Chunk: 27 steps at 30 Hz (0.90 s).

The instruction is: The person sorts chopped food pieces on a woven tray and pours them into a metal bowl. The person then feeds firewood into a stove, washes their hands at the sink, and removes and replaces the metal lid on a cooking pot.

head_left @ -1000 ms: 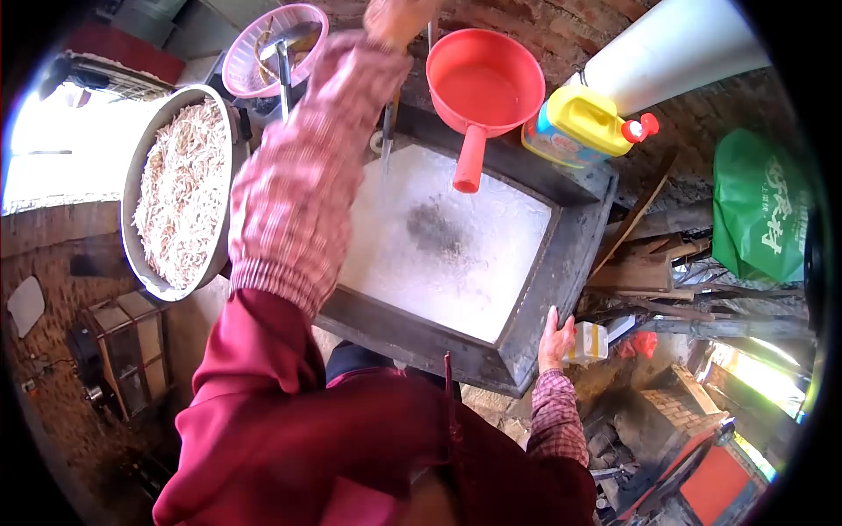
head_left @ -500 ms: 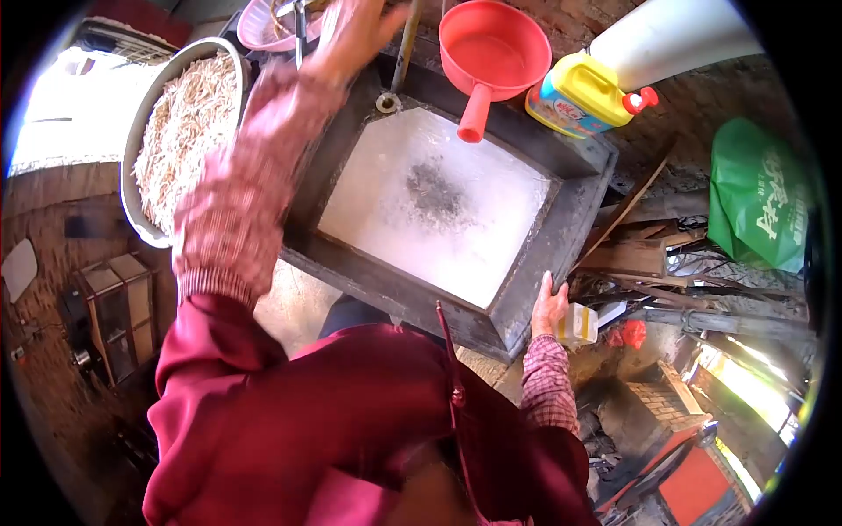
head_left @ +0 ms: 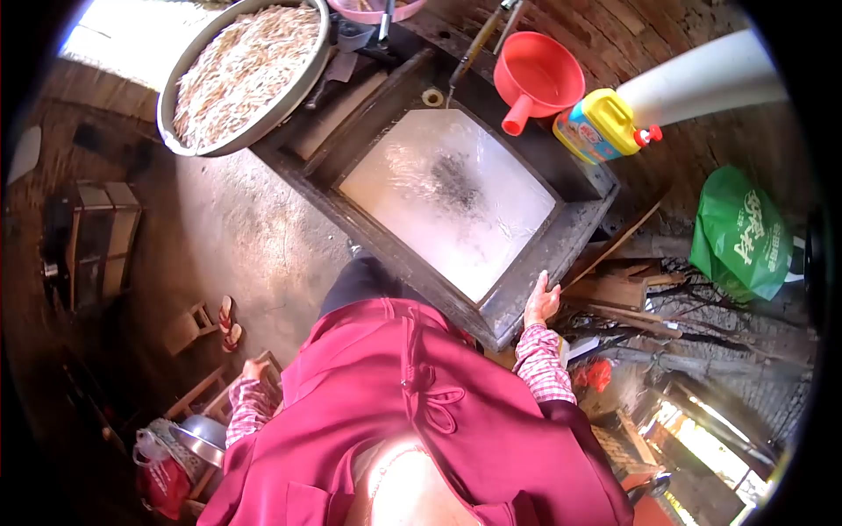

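My right hand (head_left: 542,300) is at the near right corner of a dark stone sink (head_left: 403,254), its fingers stretched out against the outer rim. Cloudy, whitish water (head_left: 403,175) covers the sink's bottom, with a patch of dark specks in the middle. My left hand (head_left: 255,368) is low at my left side, by a wooden chair (head_left: 202,390). It is small and blurred, so its grip cannot be made out. A red dipper (head_left: 551,72) sits on the sink's far edge, beside a yellow jug (head_left: 605,123) with a red cap.
A big basin (head_left: 285,110) of thin pale strips stands left of the sink, near a pink basin (head_left: 399,12). A green bag (head_left: 744,232) and stacked wood (head_left: 614,294) lie to the right. Red slippers (head_left: 230,324) and a metal bowl (head_left: 203,434) are at lower left.
My left hand has left the sink's far left side and come down to my left. My right hand stays at the sink's corner. The view has shifted, showing more floor.
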Tool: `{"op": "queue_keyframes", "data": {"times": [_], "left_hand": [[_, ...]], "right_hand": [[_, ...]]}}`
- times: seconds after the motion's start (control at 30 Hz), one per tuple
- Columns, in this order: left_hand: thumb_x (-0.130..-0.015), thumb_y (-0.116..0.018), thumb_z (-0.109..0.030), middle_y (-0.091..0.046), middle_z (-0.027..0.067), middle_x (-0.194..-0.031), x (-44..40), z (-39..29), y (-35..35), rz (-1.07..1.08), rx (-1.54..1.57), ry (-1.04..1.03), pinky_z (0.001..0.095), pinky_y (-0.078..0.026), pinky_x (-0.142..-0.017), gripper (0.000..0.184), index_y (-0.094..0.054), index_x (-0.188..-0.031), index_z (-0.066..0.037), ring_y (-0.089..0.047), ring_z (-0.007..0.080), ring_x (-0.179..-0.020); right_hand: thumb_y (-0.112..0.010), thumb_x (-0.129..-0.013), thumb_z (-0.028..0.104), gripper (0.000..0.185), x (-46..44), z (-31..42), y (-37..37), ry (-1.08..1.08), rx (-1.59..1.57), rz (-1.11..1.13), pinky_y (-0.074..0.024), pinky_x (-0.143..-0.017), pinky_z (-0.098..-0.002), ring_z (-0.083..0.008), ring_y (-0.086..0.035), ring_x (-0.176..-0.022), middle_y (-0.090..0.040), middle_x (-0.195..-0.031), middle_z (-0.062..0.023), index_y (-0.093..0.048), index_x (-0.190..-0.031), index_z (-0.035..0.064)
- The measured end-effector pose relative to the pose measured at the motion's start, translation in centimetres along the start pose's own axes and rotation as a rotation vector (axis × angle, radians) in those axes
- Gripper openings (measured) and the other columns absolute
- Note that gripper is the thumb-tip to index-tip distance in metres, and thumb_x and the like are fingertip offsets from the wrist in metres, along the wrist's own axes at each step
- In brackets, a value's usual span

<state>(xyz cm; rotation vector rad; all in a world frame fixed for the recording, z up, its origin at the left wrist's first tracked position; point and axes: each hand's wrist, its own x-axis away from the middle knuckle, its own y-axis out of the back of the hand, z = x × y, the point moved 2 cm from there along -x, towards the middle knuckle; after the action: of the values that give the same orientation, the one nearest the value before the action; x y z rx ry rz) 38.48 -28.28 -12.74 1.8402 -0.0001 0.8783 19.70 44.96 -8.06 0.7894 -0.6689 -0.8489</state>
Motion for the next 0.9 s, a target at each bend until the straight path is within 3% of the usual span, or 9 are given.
{"op": "queue_keyframes", "data": {"times": [0.2,0.23,0.37,0.43,0.53,0.67,0.7,0.77,0.9], "left_hand": [[-0.079,-0.066,-0.025,-0.059,0.0072,-0.062,7.2,0.7,-4.4,0.049,0.625,0.324,0.0307,-0.043,-0.049,0.029,-0.062,-0.069,0.002,-0.053,0.0152,-0.053],[-0.079,-0.066,-0.028,-0.058,0.0054,-0.059,7.3,-1.8,-4.0,0.011,0.747,0.309,0.0292,-0.042,-0.051,0.030,-0.064,-0.073,0.002,-0.052,0.0129,-0.054],[-0.082,-0.063,-0.026,-0.061,0.0057,-0.064,4.1,-4.2,-3.1,0.054,0.702,0.096,0.0275,-0.045,-0.054,0.029,-0.064,-0.084,0.003,-0.058,0.0136,-0.059],[-0.082,-0.064,-0.022,-0.061,0.0068,-0.065,4.3,-5.4,-0.4,-0.022,0.810,0.066,0.0265,-0.046,-0.053,0.026,-0.063,-0.089,0.004,-0.058,0.0136,-0.059],[-0.082,-0.064,-0.020,-0.061,0.0071,-0.065,4.1,0.4,-1.8,-0.062,0.862,0.257,0.0266,-0.046,-0.051,0.024,-0.063,-0.089,0.003,-0.057,0.0128,-0.056],[-0.082,-0.063,-0.020,-0.058,0.0058,-0.061,6.9,6.3,-1.9,-0.072,0.931,0.642,0.0278,-0.046,-0.044,0.020,-0.062,-0.081,0.000,-0.055,0.0130,-0.050],[-0.082,-0.064,-0.020,-0.057,0.0053,-0.059,7.5,7.5,-2.2,-0.090,1.005,0.701,0.0273,-0.044,-0.043,0.020,-0.061,-0.078,-0.001,-0.054,0.0133,-0.047],[-0.081,-0.065,-0.019,-0.057,0.0057,-0.059,8.3,9.5,-2.3,-0.070,1.085,0.820,0.0270,-0.043,-0.042,0.019,-0.061,-0.078,-0.001,-0.054,0.0132,-0.047],[-0.081,-0.064,-0.018,-0.057,0.0063,-0.060,8.2,11.6,-1.6,-0.026,1.114,0.846,0.0270,-0.044,-0.043,0.018,-0.061,-0.078,-0.001,-0.055,0.0133,-0.050]], "right_hand": [[-0.048,-0.082,0.059,0.078,-0.9,-1.2,-0.8,0.080,0.122,-0.060,-0.0399,-0.093,-0.0405,-0.0411,-0.052,-0.107,-0.055,-0.113,-0.0304,-0.052,-0.114,-0.0120],[-0.048,-0.082,0.059,0.077,-0.9,-1.2,-0.7,0.095,0.131,-0.082,-0.0403,-0.092,-0.0407,-0.0410,-0.053,-0.106,-0.056,-0.112,-0.0303,-0.053,-0.113,-0.0120],[-0.045,-0.083,0.060,0.080,-0.8,-0.1,0.0,0.065,0.251,0.018,-0.0408,-0.092,-0.0421,-0.0420,-0.053,-0.106,-0.054,-0.113,-0.0317,-0.050,-0.115,-0.0127],[-0.046,-0.082,0.060,0.075,-2.0,-1.1,0.1,0.147,0.248,0.078,-0.0412,-0.090,-0.0433,-0.0424,-0.054,-0.103,-0.057,-0.108,-0.0303,-0.058,-0.106,-0.0103],[-0.046,-0.088,0.050,0.052,1.2,3.4,3.7,0.250,0.246,0.092,-0.0454,-0.080,-0.0437,-0.0379,-0.059,-0.091,-0.064,-0.097,-0.0210,-0.065,-0.098,0.0023],[-0.051,-0.089,0.035,0.042,1.5,5.2,4.4,0.458,0.348,-0.069,-0.0454,-0.081,-0.0450,-0.0392,-0.059,-0.092,-0.061,-0.104,-0.0229,-0.061,-0.106,-0.0012],[-0.050,-0.090,0.032,0.043,1.4,5.2,3.5,0.623,0.435,-0.120,-0.0484,-0.077,-0.0412,-0.0348,-0.062,-0.085,-0.062,-0.103,-0.0226,-0.057,-0.113,-0.0041],[-0.050,-0.092,0.027,0.042,3.4,6.0,0.8,0.491,0.055,0.250,-0.0510,-0.068,-0.0340,-0.0251,-0.062,-0.077,-0.064,-0.099,-0.0193,-0.052,-0.120,-0.0041],[-0.051,-0.093,0.019,0.036,19.5,14.2,-3.7,0.396,-0.114,0.601,-0.0460,-0.055,-0.0220,-0.0094,-0.054,-0.063,-0.058,-0.075,-0.0042,-0.051,-0.124,0.0006]]}}
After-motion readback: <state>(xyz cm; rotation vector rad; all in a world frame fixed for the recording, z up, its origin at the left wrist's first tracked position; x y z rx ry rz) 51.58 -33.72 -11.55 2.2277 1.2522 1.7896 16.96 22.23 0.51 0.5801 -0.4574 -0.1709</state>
